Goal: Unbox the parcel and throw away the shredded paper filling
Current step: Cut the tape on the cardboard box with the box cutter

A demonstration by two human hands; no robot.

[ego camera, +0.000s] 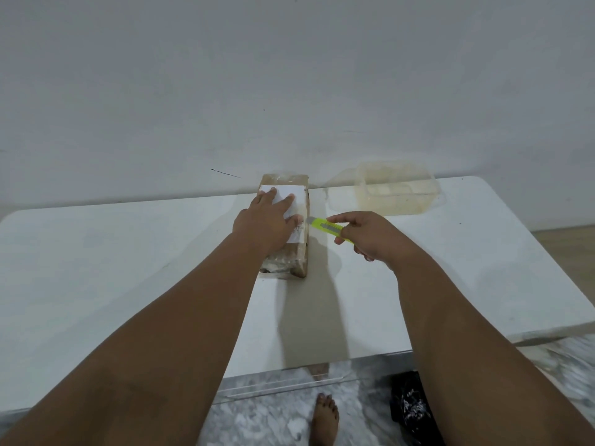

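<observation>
A brown cardboard parcel (297,257) with a white label and clear tape lies lengthwise on the white table (128,268), near the wall. My left hand (264,220) rests flat on its top, fingers spread over the label. My right hand (370,238) is just right of the parcel and grips a yellow-green box cutter (328,227). The cutter's tip touches the parcel's upper right edge. No shredded paper is visible; the parcel is closed.
A clear plastic container (399,188) stands at the back right of the table, by the wall. Below the table's front edge I see a marbled floor, a bare foot (325,420) and a black bag (409,403).
</observation>
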